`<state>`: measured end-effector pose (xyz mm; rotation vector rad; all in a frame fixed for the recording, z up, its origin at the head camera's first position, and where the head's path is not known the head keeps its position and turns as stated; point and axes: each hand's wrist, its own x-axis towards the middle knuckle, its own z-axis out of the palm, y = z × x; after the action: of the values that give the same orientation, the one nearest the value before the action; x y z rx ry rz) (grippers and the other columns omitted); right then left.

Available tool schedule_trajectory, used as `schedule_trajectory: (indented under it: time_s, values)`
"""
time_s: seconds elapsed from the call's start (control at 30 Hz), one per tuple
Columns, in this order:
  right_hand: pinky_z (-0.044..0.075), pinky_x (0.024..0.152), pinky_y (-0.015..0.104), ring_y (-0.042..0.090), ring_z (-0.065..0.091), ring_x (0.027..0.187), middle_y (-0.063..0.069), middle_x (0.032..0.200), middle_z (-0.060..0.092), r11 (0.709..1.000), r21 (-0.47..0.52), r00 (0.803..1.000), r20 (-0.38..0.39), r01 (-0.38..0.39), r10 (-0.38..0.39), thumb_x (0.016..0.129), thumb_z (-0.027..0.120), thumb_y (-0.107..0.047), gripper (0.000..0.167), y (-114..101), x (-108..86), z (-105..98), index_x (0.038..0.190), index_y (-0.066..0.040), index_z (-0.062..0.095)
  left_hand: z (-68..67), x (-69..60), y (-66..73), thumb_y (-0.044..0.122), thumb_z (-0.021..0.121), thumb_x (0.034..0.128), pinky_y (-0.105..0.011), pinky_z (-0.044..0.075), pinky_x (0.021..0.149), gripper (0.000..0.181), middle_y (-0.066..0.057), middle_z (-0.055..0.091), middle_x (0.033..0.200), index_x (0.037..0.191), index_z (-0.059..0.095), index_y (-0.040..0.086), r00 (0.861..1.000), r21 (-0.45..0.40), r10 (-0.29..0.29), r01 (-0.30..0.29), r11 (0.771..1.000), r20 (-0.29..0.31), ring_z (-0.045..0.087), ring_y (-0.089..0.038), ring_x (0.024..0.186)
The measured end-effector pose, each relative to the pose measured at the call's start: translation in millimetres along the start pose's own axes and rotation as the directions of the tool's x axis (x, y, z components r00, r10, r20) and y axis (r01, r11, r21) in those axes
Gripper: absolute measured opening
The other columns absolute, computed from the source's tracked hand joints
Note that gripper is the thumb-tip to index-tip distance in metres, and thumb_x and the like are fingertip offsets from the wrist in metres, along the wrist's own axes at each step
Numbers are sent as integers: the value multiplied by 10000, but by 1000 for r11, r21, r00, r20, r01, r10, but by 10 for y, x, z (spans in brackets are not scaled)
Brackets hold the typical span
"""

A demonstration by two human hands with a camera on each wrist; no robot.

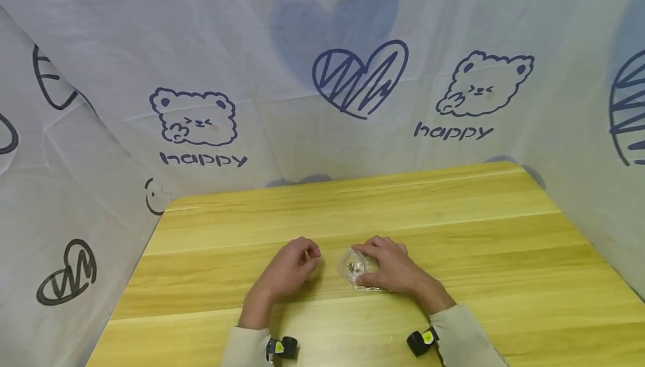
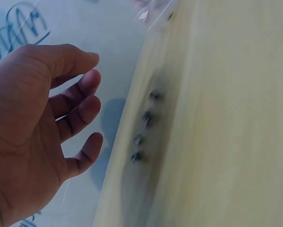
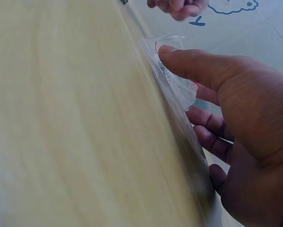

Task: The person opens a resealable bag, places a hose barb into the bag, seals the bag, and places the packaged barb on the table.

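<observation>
My right hand (image 1: 395, 269) holds a clear plastic bag (image 1: 347, 270) on the table, with small dark pieces inside it. In the right wrist view the thumb of that hand (image 3: 252, 109) presses the near face of the bag (image 3: 179, 87), its fingers behind. Left of the bag, my left hand (image 1: 286, 270) is loosely curved and holds nothing. The left wrist view has several small dark metallic pieces (image 2: 147, 118) in a row on the table beside the relaxed fingers of this hand (image 2: 32, 118); the head view does not show them.
The wooden table (image 1: 322, 215) has light yellow grain. Behind it and at both sides hangs a pale cloth (image 1: 282, 126) printed with hearts, bear faces and the word "happy". A small black device (image 1: 288, 347) is strapped at each wrist.
</observation>
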<state>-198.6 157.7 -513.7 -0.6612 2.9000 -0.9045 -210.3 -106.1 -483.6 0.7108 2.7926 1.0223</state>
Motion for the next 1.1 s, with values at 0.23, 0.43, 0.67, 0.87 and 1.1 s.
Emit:
schedule_trajectory:
  time_s: [0.23, 0.43, 0.67, 0.87, 1.1]
  values:
    - [303, 887, 432, 180, 498, 1095, -52, 1158, 569, 1000, 17, 1000, 8, -4, 3, 747, 785, -456, 677, 6, -9, 6, 1353, -243, 571, -129, -63, -118, 172, 620, 943, -267, 460, 705, 60, 60, 580, 918, 989, 633, 136, 997, -45, -77, 77, 996, 5, 523, -122, 818]
    - [303, 884, 429, 176, 496, 1097, -55, 1164, 568, 1000, 12, 1000, 6, 1, -1, 750, 779, -461, 675, 11, -3, 20, 1354, -246, 570, -167, -93, -189, 176, 644, 916, -258, 464, 720, 64, 53, 595, 919, 975, 633, 156, 996, -37, -78, 79, 996, 42, 532, -99, 805]
    - [304, 894, 434, 169, 494, 1093, -62, 1163, 566, 1000, 12, 1000, 11, -14, 14, 747, 781, -469, 674, 13, -7, 18, 1352, -255, 572, -230, -159, -280, 128, 718, 831, -280, 467, 769, 197, 20, 611, 937, 1010, 636, 124, 982, -34, -121, 127, 991, 144, 546, -122, 850]
    - [303, 888, 428, 164, 493, 1093, -69, 1163, 564, 1000, 9, 1000, 12, -15, 15, 745, 777, -486, 681, 28, -8, 21, 1353, -258, 570, -241, -181, -319, 138, 772, 787, -282, 429, 725, 218, -17, 575, 865, 962, 643, 130, 970, 12, -166, 166, 986, 178, 509, -137, 798]
    - [299, 855, 395, 143, 501, 1050, -73, 1151, 562, 1000, -3, 1000, 12, 2, -2, 746, 774, -507, 687, 37, 11, 35, 1354, -261, 567, -209, -189, -303, 205, 714, 851, -314, 410, 707, 61, 22, 544, 836, 855, 658, 183, 966, 91, -215, 203, 975, 146, 482, -142, 768]
